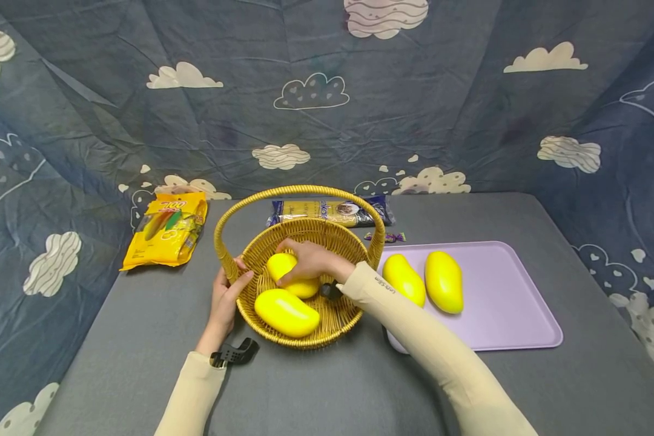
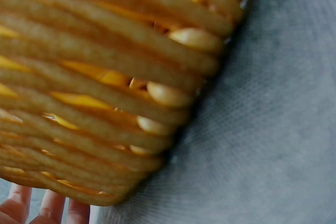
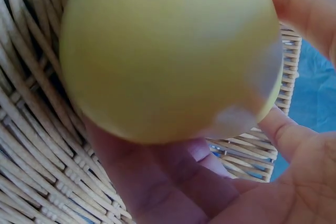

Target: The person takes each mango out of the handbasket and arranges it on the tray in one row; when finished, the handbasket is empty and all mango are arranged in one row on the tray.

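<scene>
A golden wicker basket (image 1: pixel 340 321) with a tall arched handle stands in front of me in the head view. My left hand (image 1: pixel 223 303) grips its left side near the base of the handle, thumb toward the rim. In the left wrist view, the basket's woven wall (image 2: pixel 100 77) fills much of the picture, and fingertips (image 2: pixel 50 205) show below it. My right hand (image 1: pixel 317 260) reaches inside and holds a yellow mango (image 1: pixel 282 264) between thumb and fingers. From the right wrist, this mango (image 3: pixel 168 56) appears close against the weave. Another mango (image 1: pixel 287 313) lies in front of it in the basket.
On the right, a lilac tray (image 1: pixel 507 303) carries two mangoes (image 1: pixel 444 282), one partly behind my right sleeve. Behind the basket lies a pasta-like packet (image 1: pixel 332 212), with a small purple-wrapped sweet (image 1: pixel 386 237) nearby. A yellow snack bag (image 1: pixel 166 230) is at the back left.
</scene>
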`<state>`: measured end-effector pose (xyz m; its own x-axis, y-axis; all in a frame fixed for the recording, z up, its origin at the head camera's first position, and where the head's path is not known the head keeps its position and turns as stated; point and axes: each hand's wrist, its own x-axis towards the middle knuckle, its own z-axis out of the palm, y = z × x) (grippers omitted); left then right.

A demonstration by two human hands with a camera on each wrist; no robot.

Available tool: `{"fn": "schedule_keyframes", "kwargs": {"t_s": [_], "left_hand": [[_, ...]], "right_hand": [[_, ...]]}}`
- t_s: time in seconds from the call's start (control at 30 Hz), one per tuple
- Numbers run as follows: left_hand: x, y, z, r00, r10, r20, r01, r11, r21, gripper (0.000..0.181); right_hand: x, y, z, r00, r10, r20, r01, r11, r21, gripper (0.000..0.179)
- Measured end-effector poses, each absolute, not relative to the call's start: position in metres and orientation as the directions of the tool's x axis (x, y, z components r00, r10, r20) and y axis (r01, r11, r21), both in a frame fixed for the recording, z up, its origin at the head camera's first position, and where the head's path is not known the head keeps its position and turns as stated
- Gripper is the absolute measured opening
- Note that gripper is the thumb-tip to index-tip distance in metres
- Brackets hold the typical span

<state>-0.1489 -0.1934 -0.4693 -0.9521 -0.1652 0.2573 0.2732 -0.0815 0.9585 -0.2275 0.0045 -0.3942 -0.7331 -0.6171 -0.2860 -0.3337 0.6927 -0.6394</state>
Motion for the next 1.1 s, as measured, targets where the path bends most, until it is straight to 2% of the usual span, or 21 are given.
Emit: {"fn": "schedule_keyframes", "kwargs": {"t_s": [0.4,0.63,1.1], "left_hand": [[-0.148,-0.193,-0.469,-0.952,-0.168,0.254,0.270,-0.080,0.960,0.025],[-0.148,-0.194,-0.469,-0.953,-0.161,0.255,0.270,-0.073,0.960,0.026],[-0.147,-0.193,-0.469,-0.952,-0.160,0.260,0.274,-0.074,0.959,0.027]], "right_hand": [[-0.226,0.008,-0.393,-0.738,-0.608,-0.293,-0.327,0.702,-0.632,0.068],[-0.226,0.013,-0.389,-0.737,-0.628,-0.250,-0.353,0.673,-0.650,0.066],[-0.223,0.022,-0.383,-0.784,-0.593,-0.186,-0.366,0.682,-0.633,0.066]]}}
